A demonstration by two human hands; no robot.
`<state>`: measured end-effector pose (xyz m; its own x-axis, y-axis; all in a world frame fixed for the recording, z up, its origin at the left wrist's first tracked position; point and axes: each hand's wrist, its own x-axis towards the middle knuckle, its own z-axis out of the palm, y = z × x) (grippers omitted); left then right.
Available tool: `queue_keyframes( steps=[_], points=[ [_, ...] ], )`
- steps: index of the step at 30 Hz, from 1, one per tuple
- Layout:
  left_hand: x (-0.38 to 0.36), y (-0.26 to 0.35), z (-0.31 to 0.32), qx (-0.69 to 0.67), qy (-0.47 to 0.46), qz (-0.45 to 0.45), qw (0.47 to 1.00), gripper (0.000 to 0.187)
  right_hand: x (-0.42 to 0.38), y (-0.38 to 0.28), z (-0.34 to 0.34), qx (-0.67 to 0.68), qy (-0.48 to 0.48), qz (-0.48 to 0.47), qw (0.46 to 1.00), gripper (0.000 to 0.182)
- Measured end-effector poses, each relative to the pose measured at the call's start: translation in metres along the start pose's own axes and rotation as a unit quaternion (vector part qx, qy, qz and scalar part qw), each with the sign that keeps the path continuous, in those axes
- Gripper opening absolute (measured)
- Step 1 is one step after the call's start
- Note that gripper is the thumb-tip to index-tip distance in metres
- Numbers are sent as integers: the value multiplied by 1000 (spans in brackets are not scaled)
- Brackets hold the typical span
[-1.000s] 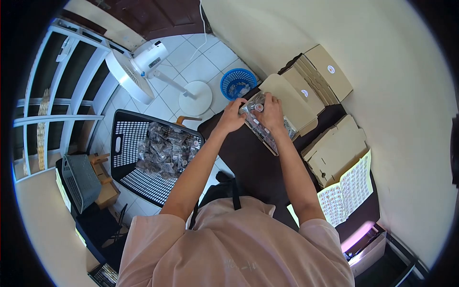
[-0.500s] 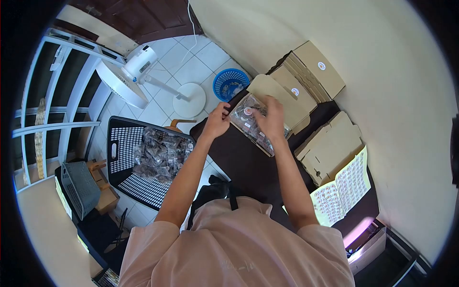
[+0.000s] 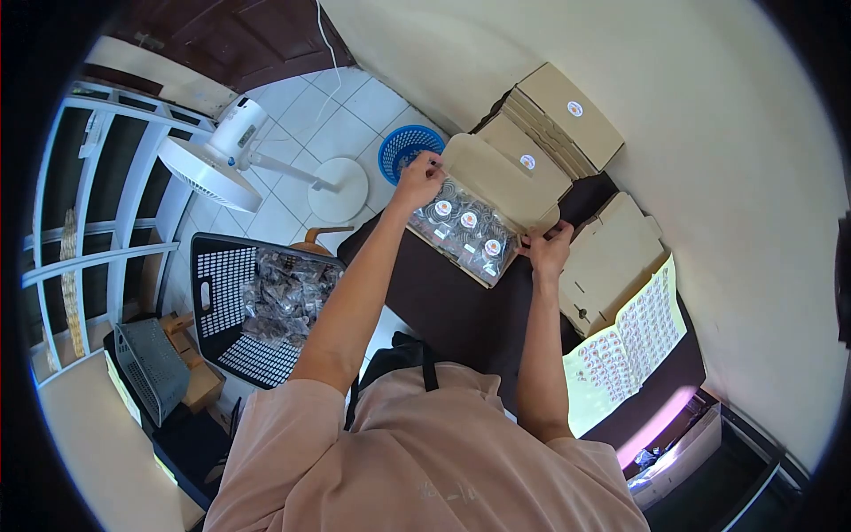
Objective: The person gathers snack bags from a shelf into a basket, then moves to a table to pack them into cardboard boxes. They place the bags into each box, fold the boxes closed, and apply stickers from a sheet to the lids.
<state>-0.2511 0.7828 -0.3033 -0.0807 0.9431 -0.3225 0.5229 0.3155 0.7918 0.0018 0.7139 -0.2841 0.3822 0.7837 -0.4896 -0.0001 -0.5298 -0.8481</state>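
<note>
An open cardboard box (image 3: 486,282) lies on the dark table, filled with clear plastic packets (image 3: 459,232) of dark coiled pieces. Three round white stickers with an orange print show on top of the packets. The box's lid (image 3: 496,182) is folded up and back, away from me. At the far left corner, my left hand (image 3: 419,182) has its fingers closed on the edge of the box. My right hand (image 3: 545,248) pinches the side flap at the opposite end, near the lid's corner. Both sets of fingertips are partly hidden.
Closed boxes with stickers (image 3: 567,111) are stacked against the wall. Another flat box (image 3: 612,257) and sticker sheets (image 3: 625,350) lie to the right. On the left are a black basket (image 3: 208,306) of packets, a white fan (image 3: 213,168) and a blue basket (image 3: 387,160).
My right hand has left the packets and moved right to the box's end flap. My left hand has moved up to the far corner. Three stickers now show instead of one.
</note>
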Motion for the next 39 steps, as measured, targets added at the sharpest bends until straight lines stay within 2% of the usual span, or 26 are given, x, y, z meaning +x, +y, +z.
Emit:
queue_keyframes(
  steps=[2, 6, 8, 10, 12, 15, 17, 20, 24, 26, 30, 34, 36, 39],
  points=[
    [-3, 1, 1, 1, 4, -6, 1000, 30, -3, 5, 4, -19, 11, -28, 999, 40],
    [-4, 14, -2, 21, 10, -11, 1000, 35, -4, 1, 6, -12, 13, -23, 1000, 29],
    [-5, 23, -4, 23, 26, -16, 999, 35, 4, 12, 5, 49, 12, 6, 999, 17],
    [1, 21, -1, 24, 41, -21, 999, 35, 4, 11, 5, 61, 19, 5, 998, 16],
    [9, 17, 1, 56, 6, -13, 998, 35, -1, 9, 6, 71, 26, 7, 997, 14],
    [12, 14, -3, 49, 3, -20, 999, 29, -5, 13, 9, 41, 57, 10, 997, 14],
    [2, 33, -12, 81, 6, -11, 997, 27, 0, 37, 12, -101, 120, -141, 977, 12],
    [-15, 47, -21, 106, 19, 4, 994, 21, -9, 39, 17, -53, 147, -170, 973, 9],
    [-37, 37, -23, 75, 48, 50, 995, 15, -26, 37, 18, -32, 135, -181, 974, 17],
    [-49, 35, -23, 69, 49, 45, 995, 14, -39, 31, 18, -96, 117, -204, 967, 20],
    [-58, 27, -22, 88, 56, 69, 992, 14, -46, 36, 18, -71, 101, -188, 974, 21],
    [-62, 23, -27, 86, 37, 54, 994, 16, -52, 36, 15, -86, 62, -175, 979, 22],
    [-65, 21, -28, 77, 46, 98, 991, 16, -57, 34, 15, -74, 48, -167, 982, 22],
    [-66, 19, -32, 69, 36, 81, 994, 15, -64, 28, 12, -80, 32, -172, 981, 23]
  ],
)
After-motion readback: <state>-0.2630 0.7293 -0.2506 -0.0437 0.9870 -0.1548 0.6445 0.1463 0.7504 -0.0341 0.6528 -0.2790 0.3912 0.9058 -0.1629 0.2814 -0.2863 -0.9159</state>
